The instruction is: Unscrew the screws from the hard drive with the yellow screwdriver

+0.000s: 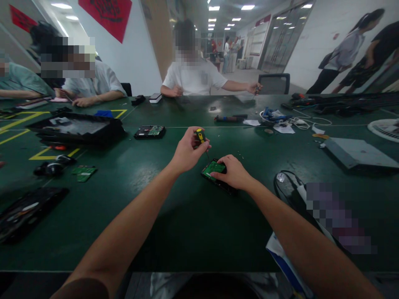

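My left hand (pixel 188 150) is closed around a small screwdriver (pixel 200 137) with a yellow and black handle, its thin shaft pointing down toward a hard drive (pixel 213 169) whose green circuit board faces up on the dark green table (pixel 174 216). My right hand (pixel 234 171) rests on the drive's right side, fingers pressed down on it and covering part of it. A few tiny screws (pixel 240 157) lie just beyond the drive.
Another hard drive (pixel 150 131) lies further back left, beside a black tray (pixel 75 128). Green boards (pixel 83 171) and black parts sit at left. A grey box (pixel 358 153), cables (pixel 285 182) and papers lie at right. People sit across the table.
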Motion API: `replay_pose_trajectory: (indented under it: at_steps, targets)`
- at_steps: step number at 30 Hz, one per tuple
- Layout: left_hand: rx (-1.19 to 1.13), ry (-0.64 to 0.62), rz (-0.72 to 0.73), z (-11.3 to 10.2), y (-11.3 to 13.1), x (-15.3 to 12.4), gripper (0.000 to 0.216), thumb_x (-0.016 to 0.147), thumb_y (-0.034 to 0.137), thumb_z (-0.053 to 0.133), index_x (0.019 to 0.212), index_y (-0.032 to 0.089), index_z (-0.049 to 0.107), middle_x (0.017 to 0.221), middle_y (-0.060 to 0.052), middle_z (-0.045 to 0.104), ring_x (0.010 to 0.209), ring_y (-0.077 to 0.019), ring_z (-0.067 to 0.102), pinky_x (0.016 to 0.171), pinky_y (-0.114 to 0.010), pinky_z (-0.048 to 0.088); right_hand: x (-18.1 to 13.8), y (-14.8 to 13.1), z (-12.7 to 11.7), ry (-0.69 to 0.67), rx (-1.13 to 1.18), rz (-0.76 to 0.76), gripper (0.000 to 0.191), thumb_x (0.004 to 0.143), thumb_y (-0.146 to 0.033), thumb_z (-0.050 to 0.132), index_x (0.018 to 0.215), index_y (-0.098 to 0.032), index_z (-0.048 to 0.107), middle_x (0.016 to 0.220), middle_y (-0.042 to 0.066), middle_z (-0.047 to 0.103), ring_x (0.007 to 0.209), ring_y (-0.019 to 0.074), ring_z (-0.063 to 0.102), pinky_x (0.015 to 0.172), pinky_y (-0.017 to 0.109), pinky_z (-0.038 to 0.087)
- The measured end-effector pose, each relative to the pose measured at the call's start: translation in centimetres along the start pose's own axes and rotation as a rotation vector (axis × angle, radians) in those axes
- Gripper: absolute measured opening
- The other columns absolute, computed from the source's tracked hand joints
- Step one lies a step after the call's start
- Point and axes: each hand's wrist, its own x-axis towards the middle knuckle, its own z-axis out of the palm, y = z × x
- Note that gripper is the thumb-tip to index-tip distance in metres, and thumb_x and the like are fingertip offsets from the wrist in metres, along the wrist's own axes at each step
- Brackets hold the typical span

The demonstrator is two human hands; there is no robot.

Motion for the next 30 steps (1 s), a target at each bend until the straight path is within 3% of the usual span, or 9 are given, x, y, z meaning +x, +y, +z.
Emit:
replay_pose_trajectory:
  at_steps: [6, 10, 30]
  targets:
    - [-0.025, 0.011, 0.044, 1.2, -1.4, -0.3, 0.039, 0.096, 0.022, 0.071, 0.13, 0.023, 0.051, 0.108, -0.006, 0.072, 0.095, -0.0189, 0.079, 0.092, -0.04, 0.064, 0.0, -0.2, 0.0, 0.003, -0.004, 0.004, 0.051, 0.086, -0.058, 0.081, 0.118, -0.02, 0.071, 0.12, 0.013, 0.067, 0.115, 0.0315, 0.063, 0.1, 0.049, 0.052]
    - [-0.002, 0.054, 0.06, 1.3, -2.0, -0.3, 0.041, 0.095, 0.024, 0.074, 0.13, 0.023, 0.052, 0.105, -0.005, 0.073, 0.092, -0.0187, 0.078, 0.089, -0.038, 0.064, 0.1, -0.3, -0.1, -0.002, 0.009, 0.006, 0.05, 0.085, -0.057, 0.082, 0.117, -0.02, 0.071, 0.119, 0.013, 0.066, 0.115, 0.0321, 0.063, 0.099, 0.048, 0.052]
    - [-0.038, 0.076, 0.061, 1.6, -2.0, -0.4, 0.042, 0.096, 0.024, 0.072, 0.132, 0.023, 0.05, 0.108, -0.005, 0.072, 0.094, -0.019, 0.079, 0.089, -0.038, 0.065, 0.4, -0.1, -0.2, -0.043, 0.044, 0.032, 0.051, 0.084, -0.057, 0.084, 0.115, -0.019, 0.071, 0.118, 0.013, 0.065, 0.111, 0.0305, 0.063, 0.094, 0.047, 0.052]
